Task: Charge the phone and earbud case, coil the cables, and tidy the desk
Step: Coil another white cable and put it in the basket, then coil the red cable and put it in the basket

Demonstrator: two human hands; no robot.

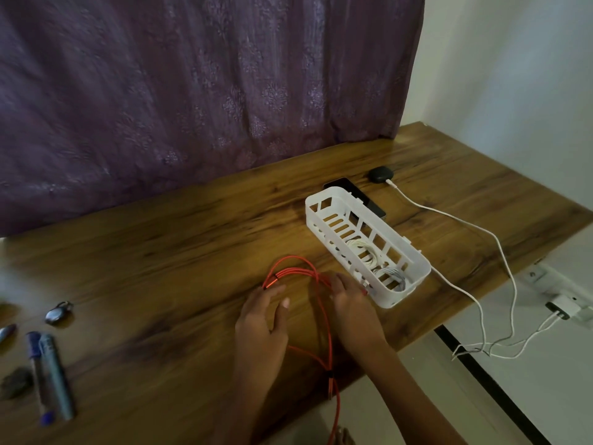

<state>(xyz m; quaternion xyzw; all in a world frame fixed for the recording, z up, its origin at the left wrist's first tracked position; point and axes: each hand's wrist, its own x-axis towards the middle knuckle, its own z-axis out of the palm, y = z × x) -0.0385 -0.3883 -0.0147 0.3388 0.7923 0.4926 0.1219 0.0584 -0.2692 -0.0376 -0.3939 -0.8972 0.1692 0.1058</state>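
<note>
A red cable [300,271] trails up over the near edge of a wooden desk [160,252] and loops between two hands, just left of the near end of a white slotted basket [406,292]; the left hand [261,319] lies flat on the desk, fingers straight and relaxed, fingertips at the bundled strands of the loop, gripping nothing; the right hand [353,303] rests over the loop's other side, almost touching the basket's near corner, its fingers blurred, so whether they pinch the cable cannot be told; well to the left of the basket, at the desk's edge, lie two markers [53,374] and some small dark objects, too blurred to name; inside the basket's near half sit a coiled white cable [364,252] and a coiled grey one [393,277]; a dark phone [345,184] lies flat just behind the basket's far end; beyond it sits a black earbud case [380,175], with a white lead [449,216] plugged in, running past the basket's right side and off the desk towards a charger [560,308]; a purple curtain [192,91] hangs behind the desk.
</note>
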